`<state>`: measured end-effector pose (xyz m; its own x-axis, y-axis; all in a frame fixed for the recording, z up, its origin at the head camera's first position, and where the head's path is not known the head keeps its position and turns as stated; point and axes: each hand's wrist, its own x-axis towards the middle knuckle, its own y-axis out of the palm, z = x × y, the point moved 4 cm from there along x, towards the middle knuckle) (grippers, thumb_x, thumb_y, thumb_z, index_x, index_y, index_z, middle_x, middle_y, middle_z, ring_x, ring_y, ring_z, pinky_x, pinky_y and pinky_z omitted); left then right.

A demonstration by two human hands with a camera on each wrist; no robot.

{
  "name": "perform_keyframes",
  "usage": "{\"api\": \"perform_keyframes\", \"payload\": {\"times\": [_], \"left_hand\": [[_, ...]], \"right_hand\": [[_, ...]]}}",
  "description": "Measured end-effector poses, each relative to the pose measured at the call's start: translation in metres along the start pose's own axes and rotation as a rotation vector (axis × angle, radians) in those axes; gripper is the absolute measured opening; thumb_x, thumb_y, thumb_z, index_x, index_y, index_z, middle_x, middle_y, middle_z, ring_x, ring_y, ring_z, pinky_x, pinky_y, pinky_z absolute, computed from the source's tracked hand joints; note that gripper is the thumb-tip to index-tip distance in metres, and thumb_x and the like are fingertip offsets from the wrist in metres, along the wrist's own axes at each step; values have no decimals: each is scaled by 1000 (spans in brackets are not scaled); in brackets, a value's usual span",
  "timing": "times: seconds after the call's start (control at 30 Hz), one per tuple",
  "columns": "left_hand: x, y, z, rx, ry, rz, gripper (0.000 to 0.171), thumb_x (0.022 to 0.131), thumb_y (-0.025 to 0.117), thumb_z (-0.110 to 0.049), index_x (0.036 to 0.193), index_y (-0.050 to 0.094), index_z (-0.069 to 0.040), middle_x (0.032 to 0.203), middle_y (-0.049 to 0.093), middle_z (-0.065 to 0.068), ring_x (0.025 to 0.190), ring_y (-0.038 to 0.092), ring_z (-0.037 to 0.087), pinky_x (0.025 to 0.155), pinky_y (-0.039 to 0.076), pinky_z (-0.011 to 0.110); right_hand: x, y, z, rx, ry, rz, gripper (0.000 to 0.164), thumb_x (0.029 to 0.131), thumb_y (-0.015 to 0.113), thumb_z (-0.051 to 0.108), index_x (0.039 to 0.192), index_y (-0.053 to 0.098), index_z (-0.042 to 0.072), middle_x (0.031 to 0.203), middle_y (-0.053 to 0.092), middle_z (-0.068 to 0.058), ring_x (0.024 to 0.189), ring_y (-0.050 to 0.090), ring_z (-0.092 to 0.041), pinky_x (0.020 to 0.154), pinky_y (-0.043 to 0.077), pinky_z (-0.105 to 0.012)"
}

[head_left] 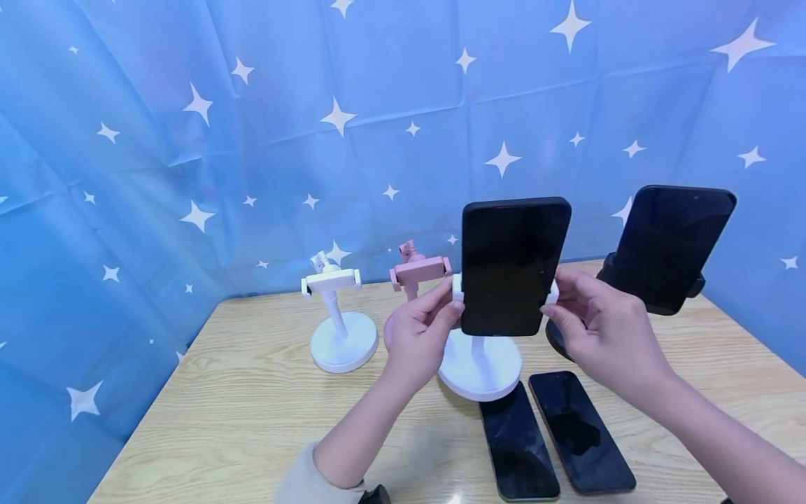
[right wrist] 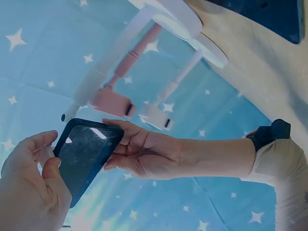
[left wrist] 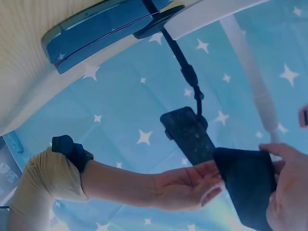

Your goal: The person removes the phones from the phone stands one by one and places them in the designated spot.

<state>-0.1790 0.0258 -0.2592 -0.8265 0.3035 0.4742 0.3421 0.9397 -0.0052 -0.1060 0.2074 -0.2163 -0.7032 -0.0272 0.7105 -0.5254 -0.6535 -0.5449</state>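
A black phone stands upright in the clamp of a white phone stand. My left hand pinches the white clamp end at the phone's left edge with thumb and fingers. On the opposite edge my right hand grips the other clamp end. The right wrist view shows the phone between both hands, with my right hand near the camera. Most of the clamp is hidden behind the phone.
A smaller white stand and a pink stand are to the left. At right, a black stand bears another phone. Two dark phones lie flat in front, a left one and a right one. Behind hangs a starry blue cloth.
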Motion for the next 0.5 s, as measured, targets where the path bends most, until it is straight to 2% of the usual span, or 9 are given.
{"api": "perform_keyframes", "payload": {"times": [0.2,0.3,0.4,0.5], "left_hand": [[-20,-23,-12,-6,15,8,37,86,58,1,123,54,5,110,62,23,94,64,15,79,51,31],[-30,-34,-14,-7,51,11,38,86,59,-1,122,53,9,109,61,27,92,64,8,78,52,31],[-38,-42,-15,-13,101,23,43,85,61,-5,122,50,13,114,57,30,96,63,6,78,51,30],[-45,-48,-15,-40,152,38,47,85,61,-8,122,46,16,121,57,17,101,61,8,78,51,30]], "right_hand": [[-3,11,20,89,-41,47,44,73,66,-14,116,58,-3,85,66,-6,69,56,1,58,46,-7],[-6,18,27,118,-52,79,46,74,66,-13,117,57,-2,90,67,-6,72,59,-2,64,46,-7],[-9,24,33,146,-76,101,48,72,67,-14,118,57,-2,97,67,-7,75,61,-5,70,46,-6],[-11,28,37,166,-92,110,49,71,68,-14,117,57,-3,100,67,-7,76,62,-6,73,45,-7]]}}
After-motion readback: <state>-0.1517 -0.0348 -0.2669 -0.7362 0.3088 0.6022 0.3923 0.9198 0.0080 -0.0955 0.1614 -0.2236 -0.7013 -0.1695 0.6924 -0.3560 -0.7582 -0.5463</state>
